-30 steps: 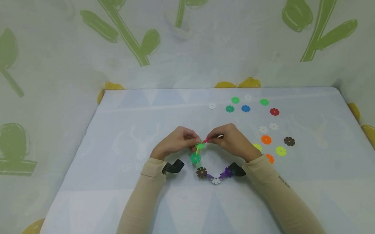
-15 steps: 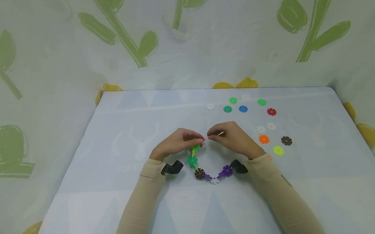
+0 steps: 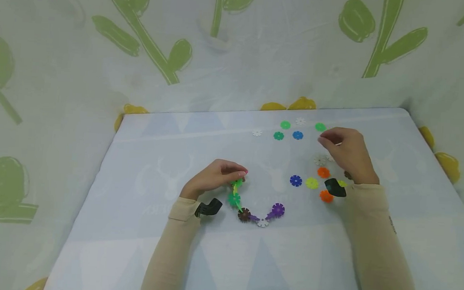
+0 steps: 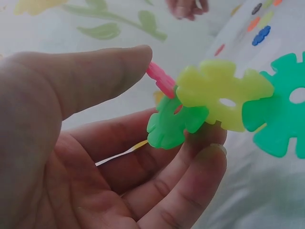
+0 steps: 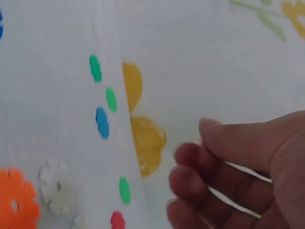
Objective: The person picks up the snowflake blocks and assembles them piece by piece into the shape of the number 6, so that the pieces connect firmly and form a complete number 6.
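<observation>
My left hand [image 3: 216, 177] holds one end of a chain of slotted flower-shaped plastic discs [image 3: 234, 199]. In the left wrist view the thumb presses a pink disc [image 4: 162, 81], joined to a light green disc [image 4: 167, 126], while fingertips touch the yellow disc [image 4: 200, 86]. Farther along, the chain curves through a brown disc [image 3: 244, 214] and a white disc [image 3: 262, 223] to a purple disc [image 3: 278, 210]. My right hand [image 3: 349, 154] is over the loose discs at the far right, fingers loosely bent and holding nothing, near a green disc [image 3: 320, 127].
Loose discs lie across the right side of the table [image 3: 131, 227], among them a dark blue disc [image 3: 295, 181], a yellow-green disc [image 3: 311, 183] and an orange disc [image 3: 324, 173]. A fabric wall [image 3: 236, 74] with leaf prints rises behind the table's far edge.
My right hand has left the chain's pink end and moved right and away, over the loose discs, uncovering the dark blue one. My left hand keeps holding the chain.
</observation>
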Demonstrator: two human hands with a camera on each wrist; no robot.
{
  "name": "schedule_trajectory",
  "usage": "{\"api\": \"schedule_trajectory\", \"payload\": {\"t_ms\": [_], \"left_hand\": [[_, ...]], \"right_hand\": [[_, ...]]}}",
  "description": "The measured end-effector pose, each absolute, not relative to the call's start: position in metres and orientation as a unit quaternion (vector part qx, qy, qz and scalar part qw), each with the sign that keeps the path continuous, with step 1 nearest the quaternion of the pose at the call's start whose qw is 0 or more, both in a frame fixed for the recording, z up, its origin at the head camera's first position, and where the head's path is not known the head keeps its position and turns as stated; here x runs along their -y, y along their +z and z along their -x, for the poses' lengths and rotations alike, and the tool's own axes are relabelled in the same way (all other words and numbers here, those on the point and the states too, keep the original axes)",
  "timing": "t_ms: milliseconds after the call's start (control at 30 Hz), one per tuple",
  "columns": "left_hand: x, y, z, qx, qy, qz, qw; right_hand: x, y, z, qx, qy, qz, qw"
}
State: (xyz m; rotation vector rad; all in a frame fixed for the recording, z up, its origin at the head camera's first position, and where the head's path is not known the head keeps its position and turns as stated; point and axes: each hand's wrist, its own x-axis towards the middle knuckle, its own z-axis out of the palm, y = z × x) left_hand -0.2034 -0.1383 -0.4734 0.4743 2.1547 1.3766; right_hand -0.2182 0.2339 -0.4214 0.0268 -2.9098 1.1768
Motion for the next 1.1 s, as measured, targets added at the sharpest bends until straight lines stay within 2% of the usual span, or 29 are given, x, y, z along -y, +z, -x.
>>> {"api": "schedule_trajectory", "payload": {"t_ms": [533,867,1100], "left_hand": [[0.140,-0.475,0.206,-0.790,0.527,-0.158,0.268],[0.139,-0.477,0.206,-0.781,0.535,-0.163,0.278],[0.136,-0.479,0.205,-0.785,0.524,-0.173,0.279]], "right_hand": [[-0.270,-0.450,0.227,0.942,0.284,0.052,-0.168],[-0.270,-0.453,0.229,0.939,0.285,0.060,-0.182],[-0.249,-0.444,0.230,0.932,0.341,0.000,-0.125]]}}
